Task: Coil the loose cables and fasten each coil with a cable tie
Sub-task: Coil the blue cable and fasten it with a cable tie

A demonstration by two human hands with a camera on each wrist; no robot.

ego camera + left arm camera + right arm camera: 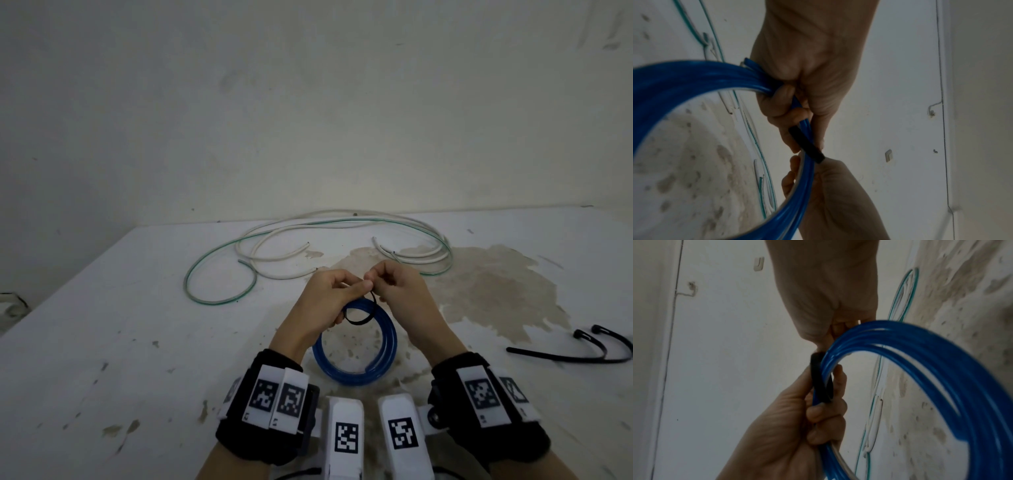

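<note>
A blue cable coil [356, 378] hangs just above the white table [137, 325], held upright at its top. My left hand [329, 294] grips the bundled turns with curled fingers; the left wrist view shows the fingers [781, 99] wrapped round the blue coil [674, 76]. A black cable tie [356, 322] loops round the turns beside that grip. My right hand [394, 287] pinches the tie's end right next to the left thumb. In the right wrist view the black cable tie [821, 381] lies against the blue coil [941, 369], above the left hand's fingers [824, 415].
Loose white cables [284, 276] and a green-striped cable [186, 282] sprawl across the back of the table by the wall. Two spare black ties [561, 357] lie at the right edge. A brown stain [496, 291] marks the tabletop.
</note>
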